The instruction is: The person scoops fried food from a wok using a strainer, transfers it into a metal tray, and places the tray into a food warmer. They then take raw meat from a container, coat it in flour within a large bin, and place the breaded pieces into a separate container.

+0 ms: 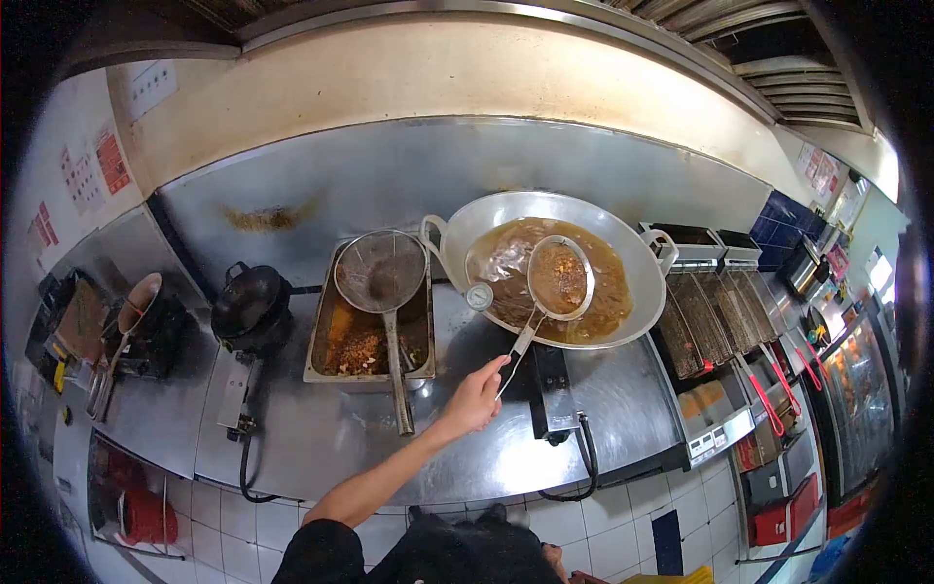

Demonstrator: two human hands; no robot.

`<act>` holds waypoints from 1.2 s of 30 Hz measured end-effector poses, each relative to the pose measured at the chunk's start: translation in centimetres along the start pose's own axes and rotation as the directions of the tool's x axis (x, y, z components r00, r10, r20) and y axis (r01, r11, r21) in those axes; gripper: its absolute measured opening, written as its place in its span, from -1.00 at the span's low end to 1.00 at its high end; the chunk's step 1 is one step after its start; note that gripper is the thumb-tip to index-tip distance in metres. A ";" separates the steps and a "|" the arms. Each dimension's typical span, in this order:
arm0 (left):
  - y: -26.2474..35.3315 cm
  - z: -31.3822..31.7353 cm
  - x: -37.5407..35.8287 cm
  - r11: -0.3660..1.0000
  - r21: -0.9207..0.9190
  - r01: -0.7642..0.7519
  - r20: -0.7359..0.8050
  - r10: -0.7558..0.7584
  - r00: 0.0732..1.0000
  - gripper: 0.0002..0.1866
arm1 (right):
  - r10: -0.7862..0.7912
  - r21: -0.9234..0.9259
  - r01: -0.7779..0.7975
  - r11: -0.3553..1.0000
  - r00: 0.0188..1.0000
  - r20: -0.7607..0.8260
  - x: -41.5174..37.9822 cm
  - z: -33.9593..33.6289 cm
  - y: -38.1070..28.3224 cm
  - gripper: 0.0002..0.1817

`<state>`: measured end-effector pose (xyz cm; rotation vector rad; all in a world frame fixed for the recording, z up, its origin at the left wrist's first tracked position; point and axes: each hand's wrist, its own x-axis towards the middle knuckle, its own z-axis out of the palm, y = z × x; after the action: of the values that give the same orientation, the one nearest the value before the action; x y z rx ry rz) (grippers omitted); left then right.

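A skimmer (558, 277) is gripped by its handle in the closed left hand (474, 402) and held over the oil in the wok (642, 263), its basket loaded with browned fried bits. The right hand is not in view, so its state cannot be told. Left of the wok, a tray (316, 352) already holding fried crumbs is spanned by a second strainer (379, 271), so the skimming is judged partly done, with this load not yet tipped out.

bare steel counter (341, 438) at six o'clock is open; wok (632, 282) at one and tray (321, 360) at eleven block.
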<state>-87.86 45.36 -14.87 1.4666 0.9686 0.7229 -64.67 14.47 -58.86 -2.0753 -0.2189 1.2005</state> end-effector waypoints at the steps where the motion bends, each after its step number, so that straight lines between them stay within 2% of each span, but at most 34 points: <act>1: -0.2 0.0 0.1 1.000 0.000 -0.008 -0.005 0.008 1.000 -0.58 | -0.115 -0.045 0.119 0.992 0.990 0.085 3.1 0.1 3.0 -0.78; 2: -0.5 -0.1 0.0 1.000 0.001 -0.014 -0.011 0.014 1.000 -0.58 | -0.222 -0.078 0.238 0.968 0.959 0.174 5.9 0.2 6.3 -0.79; 3: -0.5 0.0 -0.4 1.000 0.004 -0.011 -0.007 0.011 1.000 -0.58 | -0.037 -0.037 0.038 0.999 0.999 0.012 1.1 0.2 1.3 -0.79; 4: -0.2 0.2 -0.8 1.000 -0.003 -0.013 -0.020 0.013 1.000 -0.58 | -0.038 -0.029 0.038 0.999 0.999 0.009 2.7 0.4 2.4 -0.79; 6: 0.0 0.2 -0.4 1.000 -0.005 -0.018 -0.017 0.018 1.000 -0.58 | -0.246 -0.165 0.248 0.955 0.969 0.033 7.4 0.8 6.5 -0.78; 7: -0.2 0.0 -0.1 1.000 0.002 -0.003 -0.032 0.004 0.999 -0.58 | -0.236 -0.155 0.237 0.959 0.971 0.024 5.4 0.9 4.8 -0.78; 9: -0.4 0.0 -0.1 1.000 0.012 -0.017 -0.051 0.017 0.999 -0.58 | -0.105 -0.235 0.106 0.966 0.994 0.020 2.4 0.4 1.2 -0.76; 10: -0.3 0.0 0.3 1.000 0.015 -0.026 -0.037 0.027 0.999 -0.58 | -0.107 -0.222 0.106 0.969 0.994 0.009 2.0 0.6 0.3 -0.76; 12: -0.9 -0.1 0.4 0.999 0.017 -0.030 -0.069 0.031 0.997 -0.58 | -0.005 0.027 0.005 1.000 1.000 0.018 0.4 0.8 -0.7 -0.76; 19: -1.3 -0.4 1.0 0.999 -0.019 -0.037 -0.064 0.036 0.997 -0.58 | -0.001 -0.059 0.001 0.998 1.000 -0.002 -1.3 0.7 -2.8 -0.75; 22: -2.5 -0.8 1.6 0.996 -0.046 -0.078 -0.049 0.076 0.996 -0.57 | -0.218 -0.049 0.222 0.974 0.973 0.073 8.2 1.4 6.1 -0.72; 23: -3.5 -0.7 1.7 0.989 -0.041 -0.140 -0.065 0.137 0.988 -0.57 | -0.313 -0.022 0.314 0.949 0.950 0.012 12.1 2.0 9.6 -0.72; 26: -2.7 -0.9 0.4 0.965 -0.042 -0.260 -0.131 0.253 0.959 -0.57 | -0.271 -0.102 0.285 0.953 0.953 0.131 8.9 2.2 4.1 -0.72; 28: -0.9 -2.1 -1.7 0.945 -0.294 -0.143 -0.137 0.106 0.985 -0.57 | -0.255 -0.148 0.291 0.945 0.942 0.219 8.0 3.3 1.0 -0.72; 30: -0.4 -4.0 -3.7 0.940 -0.282 -0.193 -0.170 0.149 0.974 -0.56 | -0.241 -0.196 0.306 0.932 0.924 0.296 8.1 4.2 -1.1 -0.72; 31: -0.8 -4.9 -4.2 0.910 -0.239 -0.340 -0.245 0.282 0.927 -0.54 | -0.233 -0.218 0.312 0.925 0.918 0.321 8.3 4.5 -1.8 -0.72; 32: -0.9 -6.1 -4.9 0.904 -0.252 -0.345 -0.277 0.274 0.921 -0.54 | -0.227 -0.234 0.317 0.919 0.911 0.345 8.5 4.6 -2.4 -0.72; 35: 0.0 -9.5 -9.3 0.951 -0.058 -0.304 -0.400 0.257 0.880 -0.53 | -0.209 -0.267 0.325 0.907 0.898 0.386 9.0 4.9 -3.3 -0.72; 36: -1.8 -10.5 -9.8 0.952 -0.002 -0.306 -0.462 0.271 0.845 -0.53 | -0.200 -0.273 0.323 0.906 0.896 0.398 9.1 5.1 -3.6 -0.71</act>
<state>-101.88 41.68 -14.38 1.4177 1.0653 1.3608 -63.08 23.88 -64.37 -1.9950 -0.9103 1.4398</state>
